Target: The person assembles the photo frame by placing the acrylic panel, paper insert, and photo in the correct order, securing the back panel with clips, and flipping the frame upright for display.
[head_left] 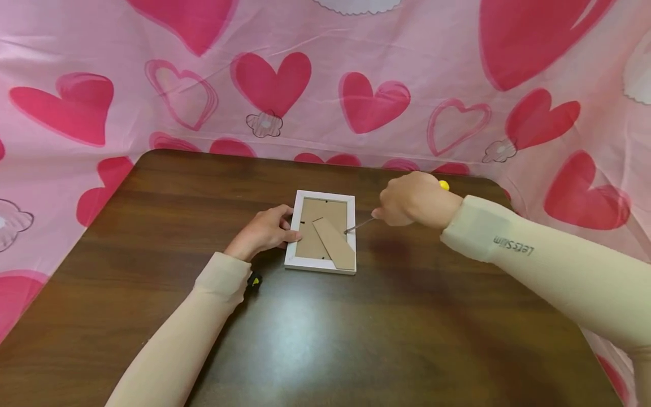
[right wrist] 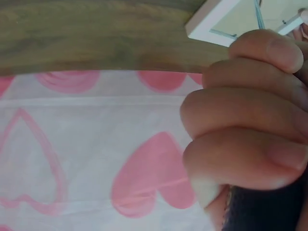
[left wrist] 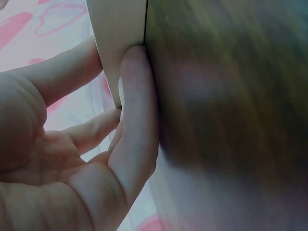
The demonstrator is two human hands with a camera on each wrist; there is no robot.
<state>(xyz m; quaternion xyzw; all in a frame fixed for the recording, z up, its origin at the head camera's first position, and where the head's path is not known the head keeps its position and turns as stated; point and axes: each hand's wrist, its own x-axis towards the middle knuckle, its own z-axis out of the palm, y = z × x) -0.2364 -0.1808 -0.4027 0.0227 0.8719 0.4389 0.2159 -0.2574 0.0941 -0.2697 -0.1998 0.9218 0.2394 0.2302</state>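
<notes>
A white picture frame (head_left: 319, 264) lies face down on the brown table, its tan backing board (head_left: 316, 210) and slanted stand leg (head_left: 335, 246) uppermost. My left hand (head_left: 264, 229) holds its left edge, thumb on top and fingers along the side; the left wrist view shows fingers (left wrist: 137, 106) against that edge. With curled fingers, my right hand (head_left: 414, 198) grips a screwdriver (head_left: 362, 223). Its thin metal shaft slopes down to the frame's right inner edge, where the tip touches near the backing board. The handle is mostly hidden inside the fist (right wrist: 245, 110).
Small dark tabs (head_left: 303, 222) sit along the inner rim of the frame. Brown wooden table (head_left: 407, 339) surrounds it. Pink cloth with hearts (head_left: 325, 45) hangs behind the table and at its sides. A yellow round piece (head_left: 444, 185) shows behind the right wrist.
</notes>
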